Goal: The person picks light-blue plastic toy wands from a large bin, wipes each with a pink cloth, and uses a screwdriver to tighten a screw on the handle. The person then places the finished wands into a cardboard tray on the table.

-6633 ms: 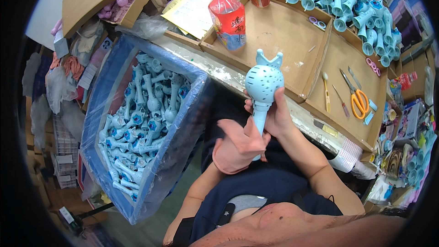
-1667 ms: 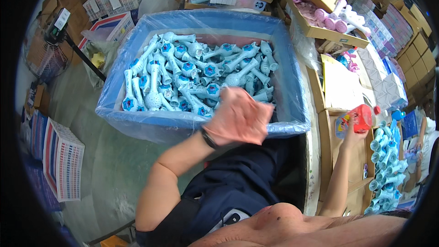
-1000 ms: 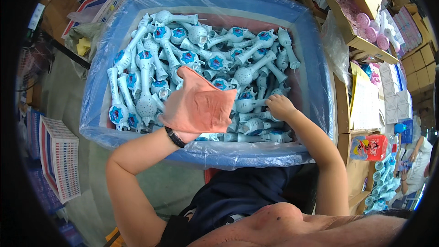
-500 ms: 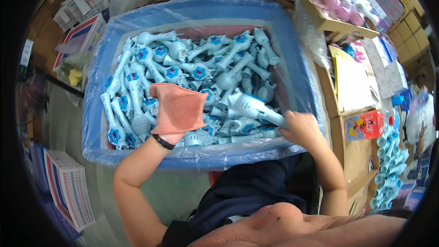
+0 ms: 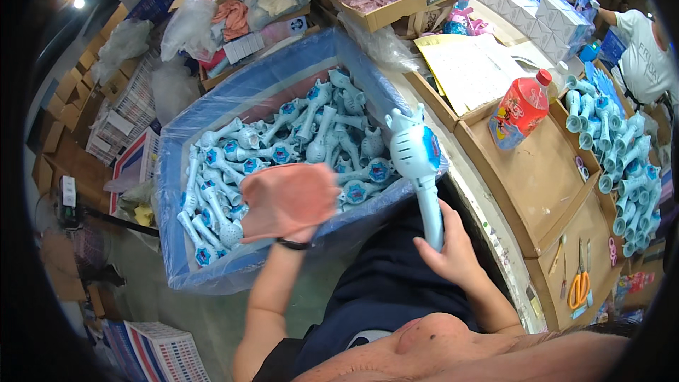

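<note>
In my right hand [image 5: 453,247] is a light blue toy wand [image 5: 417,159], gripped by its handle and held upright with its wide, slotted head at the top. A blue emblem shows on the side of the head. My left hand [image 5: 303,233] carries a salmon-pink cloth [image 5: 279,201], which covers its fingers and is blurred by motion. Below the cloth, many similar wands [image 5: 226,159] lie heaped in a large blue bin [image 5: 205,279] lined with clear plastic. The held wand stands near the bin's right edge, apart from the cloth.
On the right, a workbench bears cardboard trays [image 5: 523,194], a red bottle [image 5: 521,110], orange-handled scissors [image 5: 579,286] and papers [image 5: 470,71]. More light blue wands [image 5: 622,163] are stacked beyond. A box of pink parts [image 5: 403,3] is at the back. Another person [image 5: 643,49] stands far right.
My right hand has raised the wand from over the bin to upright beside its right edge. My left hand with the cloth has moved right. The view has turned toward the bench.
</note>
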Action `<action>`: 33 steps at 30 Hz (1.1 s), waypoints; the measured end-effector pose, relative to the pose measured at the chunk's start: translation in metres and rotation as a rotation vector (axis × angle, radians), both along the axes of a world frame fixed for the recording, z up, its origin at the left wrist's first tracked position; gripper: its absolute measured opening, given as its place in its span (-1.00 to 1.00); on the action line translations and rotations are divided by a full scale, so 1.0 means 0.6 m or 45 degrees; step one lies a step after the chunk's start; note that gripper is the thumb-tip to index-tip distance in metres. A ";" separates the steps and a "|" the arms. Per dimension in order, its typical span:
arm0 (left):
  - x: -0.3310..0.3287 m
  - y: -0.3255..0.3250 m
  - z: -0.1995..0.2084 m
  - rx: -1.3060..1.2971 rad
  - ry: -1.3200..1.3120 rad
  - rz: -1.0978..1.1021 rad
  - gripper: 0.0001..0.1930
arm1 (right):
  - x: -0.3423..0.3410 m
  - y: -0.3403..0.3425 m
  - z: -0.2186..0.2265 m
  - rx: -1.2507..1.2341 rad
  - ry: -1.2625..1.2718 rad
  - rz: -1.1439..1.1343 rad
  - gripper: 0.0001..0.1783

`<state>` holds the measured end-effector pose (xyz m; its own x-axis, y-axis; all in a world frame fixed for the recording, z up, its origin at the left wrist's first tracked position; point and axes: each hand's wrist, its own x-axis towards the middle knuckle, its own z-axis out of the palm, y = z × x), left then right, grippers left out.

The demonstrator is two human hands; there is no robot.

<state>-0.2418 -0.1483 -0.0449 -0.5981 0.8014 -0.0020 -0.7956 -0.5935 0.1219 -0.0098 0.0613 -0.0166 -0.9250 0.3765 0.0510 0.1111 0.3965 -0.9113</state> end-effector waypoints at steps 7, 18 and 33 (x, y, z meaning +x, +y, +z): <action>0.111 0.204 0.047 -0.272 1.198 -0.159 -0.51 | 0.090 -0.035 -0.039 0.074 -0.402 0.091 -0.29; 0.173 0.235 0.046 -0.264 1.077 -0.610 -0.36 | 0.144 -0.009 -0.094 -1.087 -0.173 0.511 -0.55; 0.246 0.289 0.021 -0.675 0.274 0.309 -0.21 | 0.087 -0.051 -0.071 0.428 -0.426 -0.289 -0.59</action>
